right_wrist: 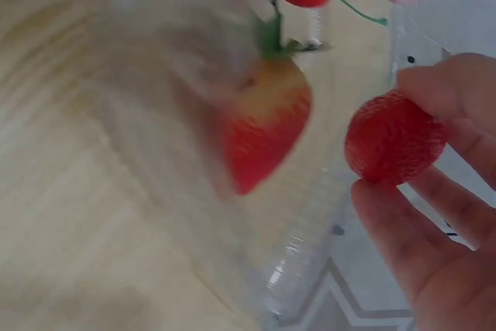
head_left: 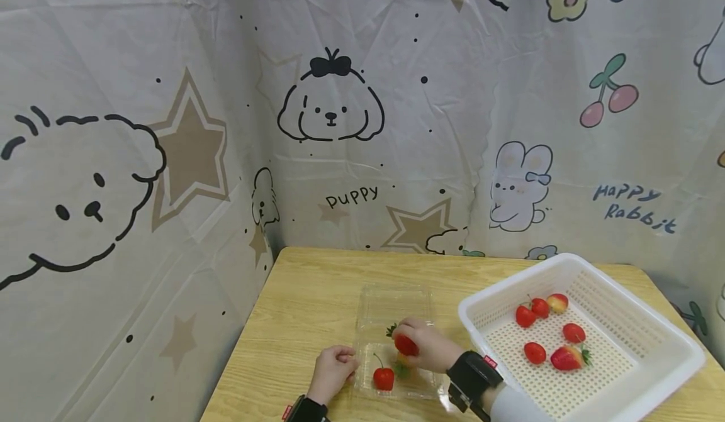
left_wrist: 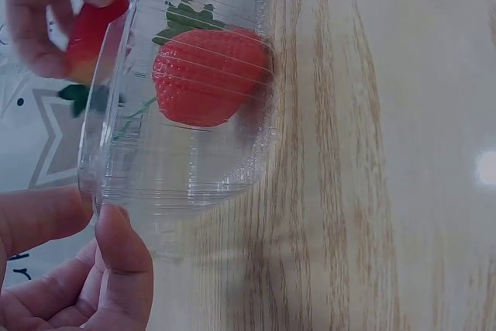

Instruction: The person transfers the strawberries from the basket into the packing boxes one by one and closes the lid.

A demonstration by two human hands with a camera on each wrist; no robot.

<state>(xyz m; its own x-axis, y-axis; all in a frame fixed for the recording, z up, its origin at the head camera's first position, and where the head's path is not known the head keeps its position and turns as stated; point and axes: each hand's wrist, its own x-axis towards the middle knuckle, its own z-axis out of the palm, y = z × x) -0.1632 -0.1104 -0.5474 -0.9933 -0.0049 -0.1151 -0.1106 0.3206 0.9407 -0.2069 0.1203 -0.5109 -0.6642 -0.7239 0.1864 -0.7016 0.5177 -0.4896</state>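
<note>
My left hand (head_left: pixel 333 372) pinches the near-left rim of a clear plastic box (left_wrist: pixel 186 172) between thumb and finger. Over the box, my right hand (head_left: pixel 432 346) grips a strawberry (right_wrist: pixel 395 139) by its sides, its green leaves pointing left in the head view. Inside the box lie a round red fruit with a thin green stem (head_left: pixel 383 379) and, beside it, a yellow-and-red strawberry (right_wrist: pixel 267 125) with green leaves. The right hand partly covers that second strawberry in the head view. The box's clear lid (head_left: pixel 394 299) lies folded back toward the far side.
A white perforated basket (head_left: pixel 481 312) stands to the right, close to the right forearm. It holds several fruits, among them a strawberry (head_left: pixel 566 358) with green leaves. The wooden table (head_left: pixel 317 283) meets a printed curtain (head_left: pixel 351 170) at the back and left.
</note>
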